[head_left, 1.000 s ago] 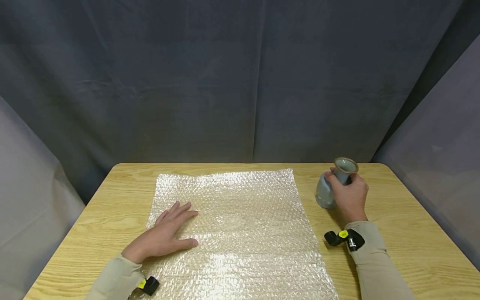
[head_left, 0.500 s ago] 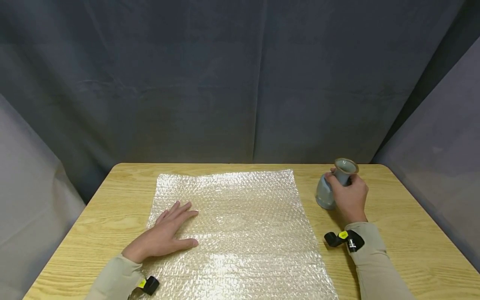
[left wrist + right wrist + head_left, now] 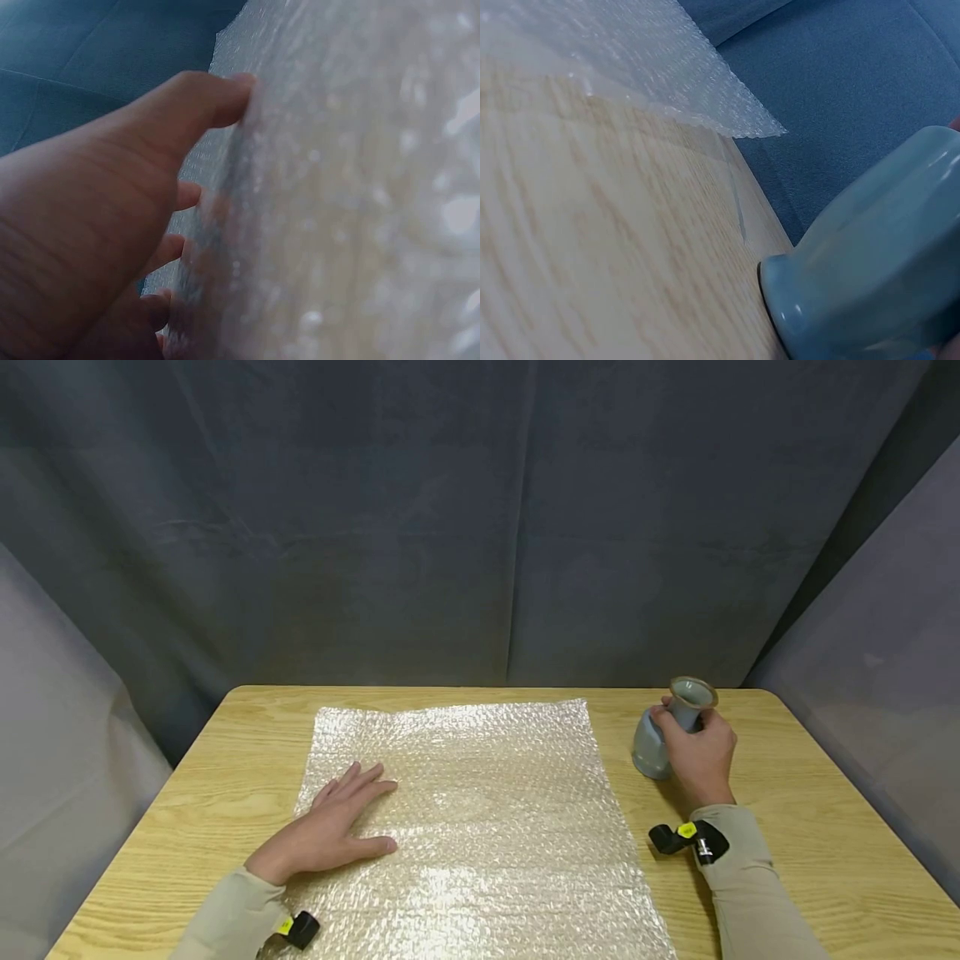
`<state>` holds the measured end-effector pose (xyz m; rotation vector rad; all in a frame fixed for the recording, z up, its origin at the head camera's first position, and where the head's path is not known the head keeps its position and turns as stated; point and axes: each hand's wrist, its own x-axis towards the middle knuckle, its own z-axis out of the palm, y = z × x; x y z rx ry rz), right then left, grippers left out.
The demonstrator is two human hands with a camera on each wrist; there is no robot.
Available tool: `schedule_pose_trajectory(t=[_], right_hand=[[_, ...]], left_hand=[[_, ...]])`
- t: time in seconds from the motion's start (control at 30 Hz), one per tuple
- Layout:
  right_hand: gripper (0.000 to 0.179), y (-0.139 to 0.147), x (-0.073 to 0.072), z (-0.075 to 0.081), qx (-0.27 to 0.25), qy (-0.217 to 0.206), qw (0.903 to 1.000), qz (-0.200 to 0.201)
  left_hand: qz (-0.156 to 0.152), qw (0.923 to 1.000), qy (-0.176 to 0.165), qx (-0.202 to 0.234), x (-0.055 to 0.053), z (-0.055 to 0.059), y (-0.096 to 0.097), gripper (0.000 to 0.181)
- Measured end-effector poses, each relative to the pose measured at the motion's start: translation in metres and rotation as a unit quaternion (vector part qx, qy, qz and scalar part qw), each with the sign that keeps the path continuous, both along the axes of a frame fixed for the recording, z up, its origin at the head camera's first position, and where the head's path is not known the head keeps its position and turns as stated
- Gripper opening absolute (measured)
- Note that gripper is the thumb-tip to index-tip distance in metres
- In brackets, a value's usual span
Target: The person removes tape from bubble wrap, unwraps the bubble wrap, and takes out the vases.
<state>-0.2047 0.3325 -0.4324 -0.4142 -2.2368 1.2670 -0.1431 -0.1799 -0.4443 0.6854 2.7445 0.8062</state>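
Note:
A clear sheet of bubble wrap (image 3: 495,793) lies flat over the middle of the wooden table. My left hand (image 3: 326,831) rests on its left part with fingers spread; in the left wrist view the thumb and fingertips touch the bubbly surface (image 3: 337,187). To the right of the sheet, a blue-grey ceramic vase (image 3: 651,747) with a brown rim stands upright. My right hand (image 3: 701,756) grips it round the neck. In the right wrist view the vase (image 3: 877,255) has its base at the tabletop, and most of the hand is out of frame.
The pale wooden table (image 3: 810,827) has rounded back corners. A dark curtain (image 3: 375,527) hangs behind it, with lighter cloth (image 3: 60,760) at the left and more at the right. Each wrist bears a small black camera (image 3: 302,931).

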Motion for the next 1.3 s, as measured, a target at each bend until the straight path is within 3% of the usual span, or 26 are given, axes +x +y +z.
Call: schedule_pose_trajectory(t=[0.2, 0.67, 1.3], right_hand=[[0.039, 0.0008, 0.0002, -0.0003, -0.005, -0.007, 1.0, 0.002], [0.042, 0.0035, -0.0032, -0.0049, -0.021, -0.017, 0.9995, 0.012], [0.05, 0.0056, 0.0005, 0.0008, -0.012, -0.044, 0.9985, 0.031]], left_hand=[[-0.005, 0.9999, 0.011, -0.003, 0.0002, 0.0005, 0.0005, 0.082], [-0.005, 1.0, -0.002, 0.0, 0.0007, 0.0012, 0.0008, 0.082], [-0.01, 0.9999, 0.006, -0.009, 0.0009, 0.0046, 0.003, 0.083]])
